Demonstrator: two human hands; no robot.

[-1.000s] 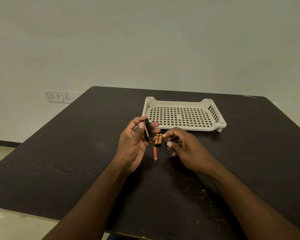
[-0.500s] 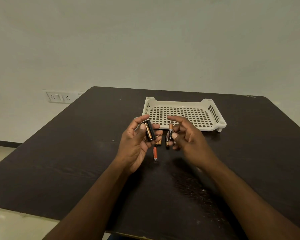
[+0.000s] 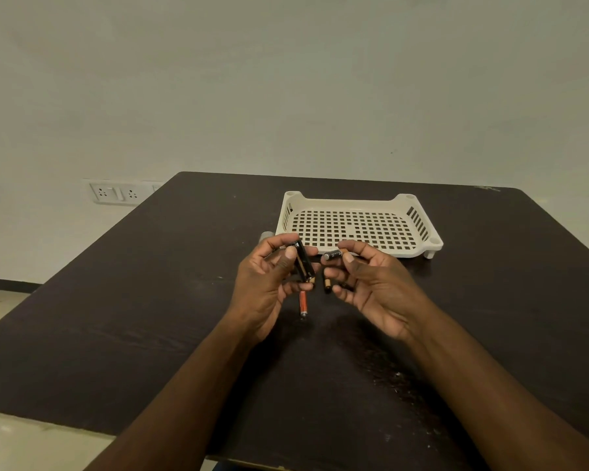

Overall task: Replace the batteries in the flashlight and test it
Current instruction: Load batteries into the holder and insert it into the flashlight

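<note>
My left hand (image 3: 269,283) holds a black battery holder (image 3: 303,263) between thumb and fingers, above the dark table (image 3: 150,300); a copper-and-black battery sits in it. My right hand (image 3: 371,283) pinches a small black and copper battery (image 3: 334,255) at its fingertips, pointing it sideways toward the holder, a short gap away. Below the hands an orange battery (image 3: 303,303) lies on the table. Another copper-tipped battery (image 3: 327,284) lies between the hands. A grey piece (image 3: 266,235), hard to make out, peeks out behind my left hand.
A white perforated plastic tray (image 3: 357,202) stands just beyond the hands, with nothing in it. A wall socket panel (image 3: 116,192) sits at the left on the pale wall. The table's front edge runs close to my body.
My right hand picked a battery off the table, raised it and turned it sideways toward the holder. My left hand kept the holder nearly still.
</note>
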